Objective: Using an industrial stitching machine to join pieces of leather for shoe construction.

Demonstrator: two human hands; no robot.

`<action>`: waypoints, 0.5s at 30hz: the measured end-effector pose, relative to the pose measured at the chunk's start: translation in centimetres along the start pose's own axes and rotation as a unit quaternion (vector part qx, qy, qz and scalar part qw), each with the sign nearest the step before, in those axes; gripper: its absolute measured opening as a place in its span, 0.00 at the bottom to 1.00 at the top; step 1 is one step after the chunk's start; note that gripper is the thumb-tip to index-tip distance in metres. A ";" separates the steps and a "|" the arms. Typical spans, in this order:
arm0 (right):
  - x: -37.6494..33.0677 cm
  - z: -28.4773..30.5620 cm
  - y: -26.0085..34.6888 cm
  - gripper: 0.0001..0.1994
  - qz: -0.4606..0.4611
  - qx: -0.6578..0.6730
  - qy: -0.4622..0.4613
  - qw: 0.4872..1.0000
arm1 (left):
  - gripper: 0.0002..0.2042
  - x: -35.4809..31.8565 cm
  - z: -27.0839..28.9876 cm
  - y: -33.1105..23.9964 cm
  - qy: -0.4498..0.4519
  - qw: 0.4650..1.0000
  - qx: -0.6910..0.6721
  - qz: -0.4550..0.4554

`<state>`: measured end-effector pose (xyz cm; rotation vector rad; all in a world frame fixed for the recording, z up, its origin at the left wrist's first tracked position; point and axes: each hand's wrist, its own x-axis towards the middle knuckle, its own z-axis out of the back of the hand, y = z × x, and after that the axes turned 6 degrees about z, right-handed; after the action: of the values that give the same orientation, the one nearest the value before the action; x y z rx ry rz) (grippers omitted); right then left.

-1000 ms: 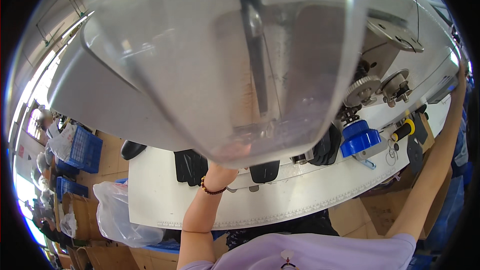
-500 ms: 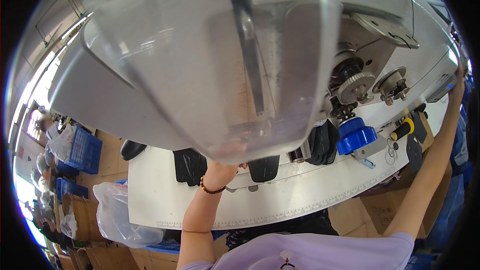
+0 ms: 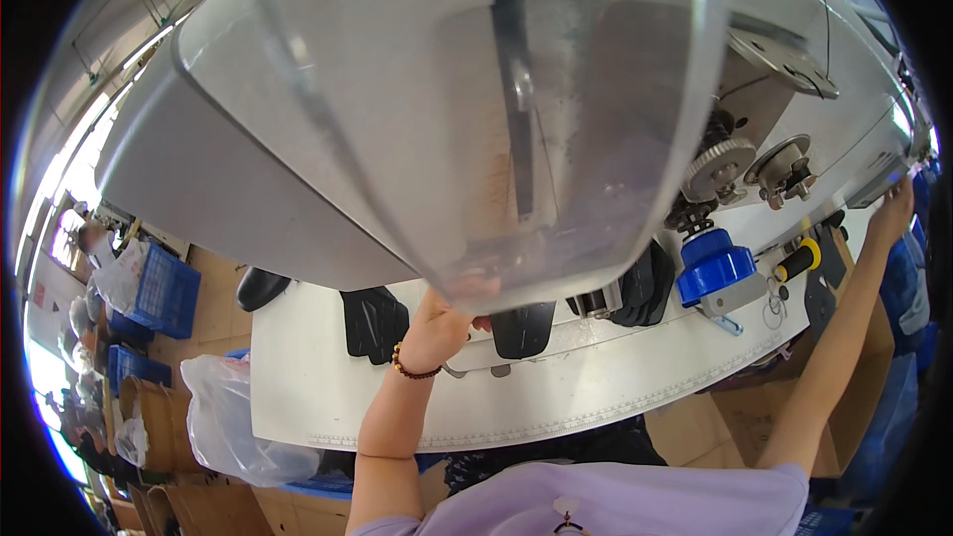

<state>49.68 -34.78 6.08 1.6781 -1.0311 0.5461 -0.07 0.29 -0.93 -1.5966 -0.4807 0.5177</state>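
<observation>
Under the hazy clear guard [image 3: 596, 283] of a sewing machine [image 3: 268, 169], my left hand [image 3: 439, 330] rests low over the white table. Its fingers show only dimly through the plastic. Beside its fingertips lies a flat black piece [image 3: 523, 332]; whether they grip it is hidden. Left of the wrist sits a stack of black pieces [image 3: 373, 326]. Far to the right, my right hand [image 3: 892, 210] reaches up to a grey control box [image 3: 879, 184] on the machine. Its fingers are small and partly lost against the dark rim, so their closing is unclear.
More black pieces [image 3: 647, 288] stand beside a blue knob [image 3: 717, 266] right of the guard. A yellow-and-black handled tool [image 3: 797, 260] lies farther right. Plastic bag [image 3: 238, 422], blue crates [image 3: 167, 290] and an open carton [image 3: 764, 412] surround the white table [image 3: 328, 407].
My right hand has come down and slightly inward along the control box edge. The machine and guard sit a little farther right in view; my left hand remains by the black piece.
</observation>
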 end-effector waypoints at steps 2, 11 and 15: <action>-5.5 -3.5 8.4 0.14 0.085 -0.030 -0.068 0.994 | 0.10 -0.1 0.3 -0.3 0.032 0.999 -0.012 0.013; -29.1 -13.8 27.3 0.17 0.336 0.073 0.636 0.691 | 0.10 0.1 0.6 -0.1 0.045 0.999 0.016 -0.008; -30.7 -13.6 27.1 0.21 0.267 0.028 0.662 0.700 | 0.10 -0.1 -0.1 -0.2 0.045 0.998 -0.023 -0.027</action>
<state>12.49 -13.31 1.79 0.5601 -0.3192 1.8181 -0.05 0.15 -0.72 -1.6380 -0.4691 0.3944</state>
